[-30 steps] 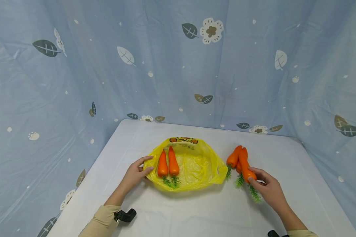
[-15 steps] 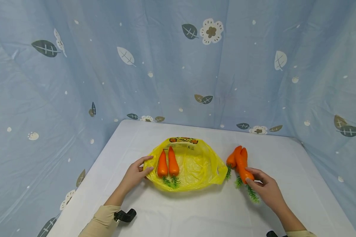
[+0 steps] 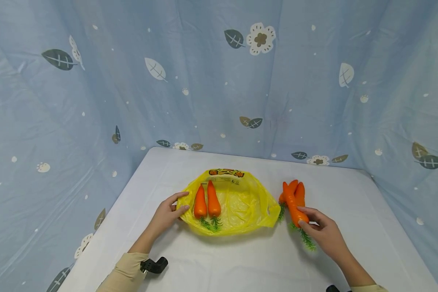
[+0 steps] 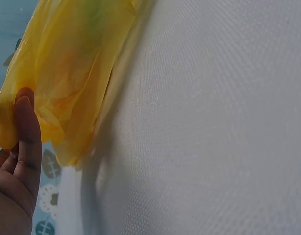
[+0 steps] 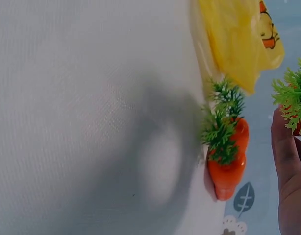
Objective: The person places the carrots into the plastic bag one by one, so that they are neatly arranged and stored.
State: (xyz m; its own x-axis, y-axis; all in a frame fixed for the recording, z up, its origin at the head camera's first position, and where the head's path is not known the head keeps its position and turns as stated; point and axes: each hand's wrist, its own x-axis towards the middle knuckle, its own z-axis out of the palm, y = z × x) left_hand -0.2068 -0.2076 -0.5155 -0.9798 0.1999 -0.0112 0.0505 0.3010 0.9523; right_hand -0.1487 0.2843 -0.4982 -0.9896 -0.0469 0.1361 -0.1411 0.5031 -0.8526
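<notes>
A yellow plastic bag lies opened out on the table, with two carrots side by side in its left part, green tops toward the person. At the bag's left edge, my left hand pinches the rim between thumb and fingers; the left wrist view shows the thumb against the yellow plastic. My right hand holds another carrot by its thick end, near the green top. In the right wrist view this carrot is raised off the table, apart from two carrots lying below it.
The white table has a patterned blue curtain behind it and at its sides. A black wrist strap sits on the left forearm. The two lying carrots are right of the bag.
My right hand has moved slightly left with its carrot, whose tip has swung left across the lying carrots. The left hand, the bag and the carrots inside have stayed in place.
</notes>
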